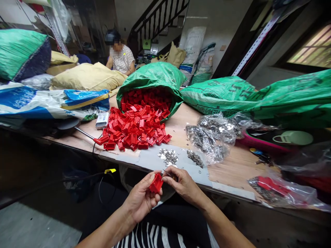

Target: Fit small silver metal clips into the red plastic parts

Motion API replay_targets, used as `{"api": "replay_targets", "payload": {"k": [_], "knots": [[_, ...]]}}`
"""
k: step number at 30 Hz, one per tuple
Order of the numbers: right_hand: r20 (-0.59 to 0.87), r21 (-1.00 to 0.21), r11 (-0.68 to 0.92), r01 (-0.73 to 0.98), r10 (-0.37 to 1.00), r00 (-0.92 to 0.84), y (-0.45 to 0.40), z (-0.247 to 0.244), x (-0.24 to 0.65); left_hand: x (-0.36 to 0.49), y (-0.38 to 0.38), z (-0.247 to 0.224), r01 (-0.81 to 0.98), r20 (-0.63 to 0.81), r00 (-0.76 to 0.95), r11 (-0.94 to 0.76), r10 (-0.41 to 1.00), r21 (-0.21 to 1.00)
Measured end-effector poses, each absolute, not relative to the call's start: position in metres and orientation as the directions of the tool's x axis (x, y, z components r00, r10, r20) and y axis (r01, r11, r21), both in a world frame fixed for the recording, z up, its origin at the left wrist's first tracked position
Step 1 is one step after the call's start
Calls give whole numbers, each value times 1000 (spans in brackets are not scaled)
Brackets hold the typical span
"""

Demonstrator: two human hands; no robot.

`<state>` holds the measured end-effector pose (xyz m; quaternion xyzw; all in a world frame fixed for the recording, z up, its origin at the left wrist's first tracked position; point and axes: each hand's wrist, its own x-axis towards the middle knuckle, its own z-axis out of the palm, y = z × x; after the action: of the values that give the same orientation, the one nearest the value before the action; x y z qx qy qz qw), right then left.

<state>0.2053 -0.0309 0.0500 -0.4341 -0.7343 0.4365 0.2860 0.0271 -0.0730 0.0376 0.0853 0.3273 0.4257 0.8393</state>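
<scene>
Dark stair railings [157, 20] stood behind a pale wooden worktop [178, 117], much of it covered by sacks. Beyond it sat a person in a spotted top [124, 57], lower body hidden. Just short of the table's near edge, the left hand [144, 193] gripped a hollow red plastic part [156, 184], its fingers covering the lower side. The right hand [182, 182] was closed on a slim dark object [174, 177], mostly concealed by fingers; whether its tip touched the red part could not be told. Similar red plastic pieces [134, 129] spilled from a green woven sack [155, 75], whose depths were shadowed. Nearer lay small shiny silver metal bits [168, 157] beside a darker metal pile [195, 158], individual shapes too small to read. Crumpled clear plastic bags [209, 137] blurred their metallic contents.
</scene>
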Motion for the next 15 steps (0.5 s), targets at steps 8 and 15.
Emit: {"api": "replay_targets", "payload": {"k": [8,15], "knots": [[-176,-984,-136,112,800,-573,-24,44,208,29,-72,34,-610,-449,466,645,762,460],[-177,-984,-154,90,793,-583,-22,38,205,31,-69,28,-537,-437,471,642,766,547]]}}
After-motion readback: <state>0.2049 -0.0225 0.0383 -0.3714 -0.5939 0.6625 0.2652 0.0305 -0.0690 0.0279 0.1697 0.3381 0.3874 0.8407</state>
